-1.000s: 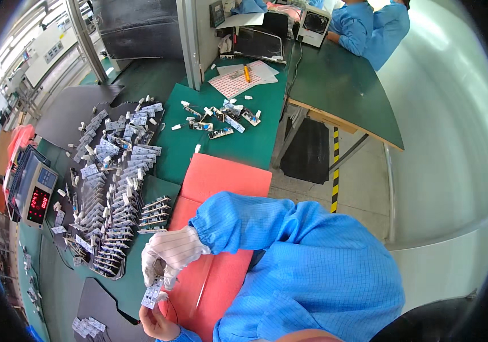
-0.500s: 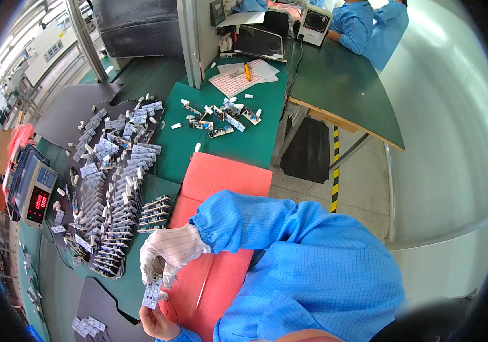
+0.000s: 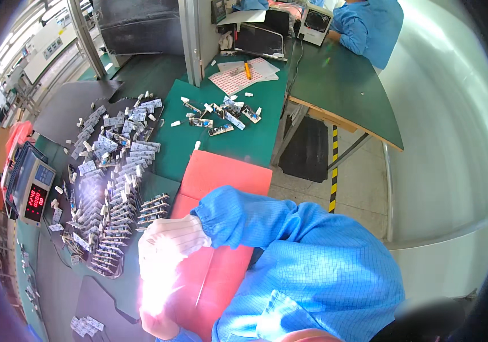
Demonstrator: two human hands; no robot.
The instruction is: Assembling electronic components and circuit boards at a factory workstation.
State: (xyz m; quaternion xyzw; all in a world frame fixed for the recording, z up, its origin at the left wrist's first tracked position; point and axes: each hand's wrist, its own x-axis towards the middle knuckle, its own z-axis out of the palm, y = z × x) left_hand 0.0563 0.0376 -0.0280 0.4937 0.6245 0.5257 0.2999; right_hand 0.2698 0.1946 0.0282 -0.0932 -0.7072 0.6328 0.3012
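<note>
A blinding white glare point(image 3: 161, 279) spreads between my two hands and washes out the fingers. My right hand point(image 3: 170, 236), in a white striped glove, curls downward over it from the right. My left hand point(image 3: 159, 326), bare at the fingers, comes up from the lower edge below the glare. The small circuit board seen between the hands half a second ago is lost in the light; both hands keep the same grip pose around that spot. Under and beside them lies a pink foam sheet point(image 3: 227, 176). Light also falls on my right blue sleeve point(image 3: 312, 256).
Left of my hands, many small circuit boards point(image 3: 115, 199) lie in rows and heaps. A metering device point(image 3: 36, 194) with red digits stands at far left. Several boards point(image 3: 87, 326) lie near the lower edge, others point(image 3: 221, 130) beyond the foam. A co-worker point(image 3: 366, 28) sits far right.
The glare has appeared between my hands, hiding the board. The device's red digits have changed. Only one co-worker is discernible now, where two were before. My hands stay nearly in place.
</note>
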